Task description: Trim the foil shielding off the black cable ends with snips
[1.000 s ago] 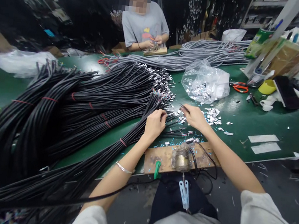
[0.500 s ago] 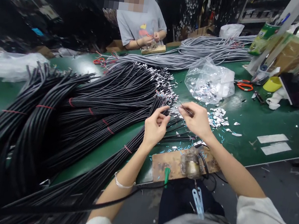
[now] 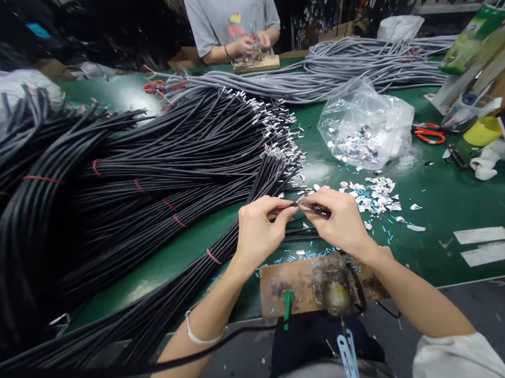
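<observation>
closely, left hand (image 3: 260,230) pinches a cable end (image 3: 295,204); right hand (image 3: 339,222) grips a dark tool (image 3: 323,210).

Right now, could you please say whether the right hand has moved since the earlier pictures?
Yes; against the plastic bag, the right hand has shifted left and downward in view, closer to the left hand.

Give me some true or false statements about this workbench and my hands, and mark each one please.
1. The right hand holds a slim dark tool. True.
2. The bracelet is on the right arm. False: it is on the left arm.
3. The gray cables lie nearer to you than the black cables. False: they lie beyond them.
4. Silvery scraps show through the clear plastic bag. True.
5. A person across the table wears a gray shirt. True.
</observation>
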The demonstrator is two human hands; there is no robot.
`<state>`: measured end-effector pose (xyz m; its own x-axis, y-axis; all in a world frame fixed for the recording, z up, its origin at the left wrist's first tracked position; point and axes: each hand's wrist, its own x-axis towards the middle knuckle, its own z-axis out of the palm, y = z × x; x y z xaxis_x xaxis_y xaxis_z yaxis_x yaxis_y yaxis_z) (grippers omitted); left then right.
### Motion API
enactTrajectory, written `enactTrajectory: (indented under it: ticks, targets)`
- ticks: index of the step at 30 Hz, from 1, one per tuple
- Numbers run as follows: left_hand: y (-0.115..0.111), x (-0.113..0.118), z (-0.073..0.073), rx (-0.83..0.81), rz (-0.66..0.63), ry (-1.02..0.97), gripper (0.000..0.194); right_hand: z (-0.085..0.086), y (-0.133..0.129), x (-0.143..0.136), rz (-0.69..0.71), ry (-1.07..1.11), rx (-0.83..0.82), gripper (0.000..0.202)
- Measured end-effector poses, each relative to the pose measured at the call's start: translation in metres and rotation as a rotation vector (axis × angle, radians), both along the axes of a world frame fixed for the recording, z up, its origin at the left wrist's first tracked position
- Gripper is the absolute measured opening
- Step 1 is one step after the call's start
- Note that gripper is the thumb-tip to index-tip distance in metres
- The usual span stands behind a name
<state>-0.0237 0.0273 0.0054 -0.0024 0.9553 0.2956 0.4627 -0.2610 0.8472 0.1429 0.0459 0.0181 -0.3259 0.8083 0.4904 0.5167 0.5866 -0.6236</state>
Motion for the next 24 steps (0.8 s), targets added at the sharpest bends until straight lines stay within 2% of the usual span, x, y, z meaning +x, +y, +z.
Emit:
enactTrajectory:
  ticks: [6,12,16,18,24]
  targets:
    - [-0.004,0.002,0.006,0.008,0.06,-0.053,0.01,0.002,-0.006,-0.004,0.004,0.132,0.023,0.012]
    - [-0.003,-0.001,0.012,-0.082,0.07,-0.216,0.014,0.0,-0.011,-0.007,0.117,0.122,-0.017,0.024]
    - [-0.001,-0.002,0.016,-0.11,0.071,-0.28,0.016,0.006,-0.014,-0.004,-0.034,0.021,-0.14,0.043]
    - [-0.001,-0.002,0.017,-0.113,0.08,-0.289,0.016,0.009,-0.015,-0.003,-0.093,-0.047,-0.135,0.041]
    - [-0.001,-0.002,0.017,-0.111,0.059,-0.274,0.013,0.009,-0.015,-0.003,-0.071,-0.114,-0.082,0.033]
